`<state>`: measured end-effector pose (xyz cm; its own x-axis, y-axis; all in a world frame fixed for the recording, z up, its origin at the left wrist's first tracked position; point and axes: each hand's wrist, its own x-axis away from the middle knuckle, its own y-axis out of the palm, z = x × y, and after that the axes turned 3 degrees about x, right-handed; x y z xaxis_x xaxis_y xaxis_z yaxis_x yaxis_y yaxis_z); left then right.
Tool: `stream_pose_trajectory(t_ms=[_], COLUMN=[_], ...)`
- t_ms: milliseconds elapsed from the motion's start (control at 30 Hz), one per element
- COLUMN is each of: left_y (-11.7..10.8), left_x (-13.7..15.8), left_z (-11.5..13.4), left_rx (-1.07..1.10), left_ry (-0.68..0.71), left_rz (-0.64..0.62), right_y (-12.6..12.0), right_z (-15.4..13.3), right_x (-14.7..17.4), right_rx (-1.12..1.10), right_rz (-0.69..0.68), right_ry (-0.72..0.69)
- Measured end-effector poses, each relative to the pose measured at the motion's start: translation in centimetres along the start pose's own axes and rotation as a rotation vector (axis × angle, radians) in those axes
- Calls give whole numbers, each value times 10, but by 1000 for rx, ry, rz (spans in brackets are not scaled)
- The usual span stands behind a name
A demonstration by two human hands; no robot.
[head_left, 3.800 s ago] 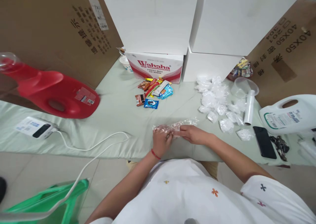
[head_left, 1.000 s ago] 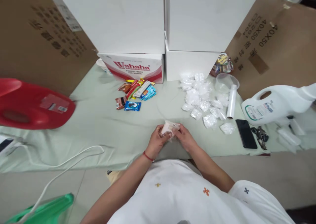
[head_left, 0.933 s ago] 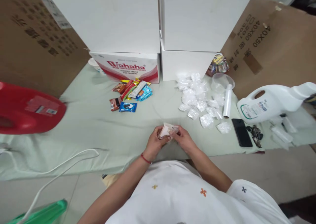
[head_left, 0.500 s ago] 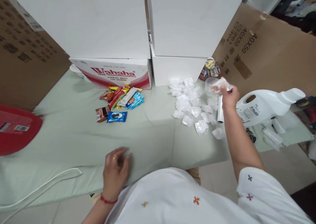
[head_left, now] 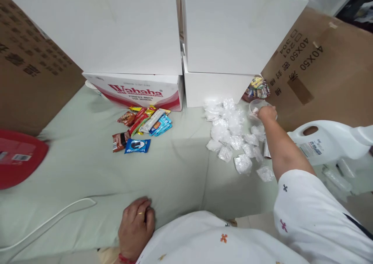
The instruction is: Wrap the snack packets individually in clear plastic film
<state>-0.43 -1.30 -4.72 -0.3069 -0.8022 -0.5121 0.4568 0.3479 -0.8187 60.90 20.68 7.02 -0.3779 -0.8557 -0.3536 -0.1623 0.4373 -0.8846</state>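
Observation:
My right hand (head_left: 267, 113) reaches down into a clear round plastic tub (head_left: 254, 105) at the right rear of the table. Its fingers are hidden, and a small pale scrap shows beside them. To the left of the tub lies a heap of crumpled clear plastic packets (head_left: 230, 126). Near the front edge, my left hand (head_left: 136, 225) rests on the green tablecloth (head_left: 175, 178), fingers curled in with nothing in them. Farther back are snack packs (head_left: 145, 120), with a blue snack pack (head_left: 137, 146) lying in front of them.
A printed water carton (head_left: 140, 91) and white boxes (head_left: 218, 87) line the back. Behind the tub sits a bowl of wrapped sweets (head_left: 258, 88). At right lies a white detergent jug (head_left: 329, 141); a red plastic object (head_left: 20, 159) and a white cable (head_left: 58, 213) are left.
My right hand, which held a crumpled clear plastic piece above the tub, has lowered into it. The fingers of my left hand have curled in. The view has shifted slightly.

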Motion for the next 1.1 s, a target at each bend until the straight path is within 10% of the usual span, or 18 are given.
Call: stream_pose_trajectory(t_ms=[167,400,600,833,1100], left_y=[1,6,6,6,-5], left_x=[-3,0,1,0,-17], left_z=[2,0,2,2,22], left_rx=[9,-31,-60,-55,438], left_ry=[12,9,-2,0,-257], left_rz=[1,-11,-32,-30,2], right_y=[13,60,36,24,40], right_z=[-37,-139,-160,-182,-189], right_x=[-4,41,118,246,279], right_rx=[17,-141,-856,-1589,-1480], right_rz=[129,-222,-5,-312,-355], right_ry=[74,-468,35,634,462])
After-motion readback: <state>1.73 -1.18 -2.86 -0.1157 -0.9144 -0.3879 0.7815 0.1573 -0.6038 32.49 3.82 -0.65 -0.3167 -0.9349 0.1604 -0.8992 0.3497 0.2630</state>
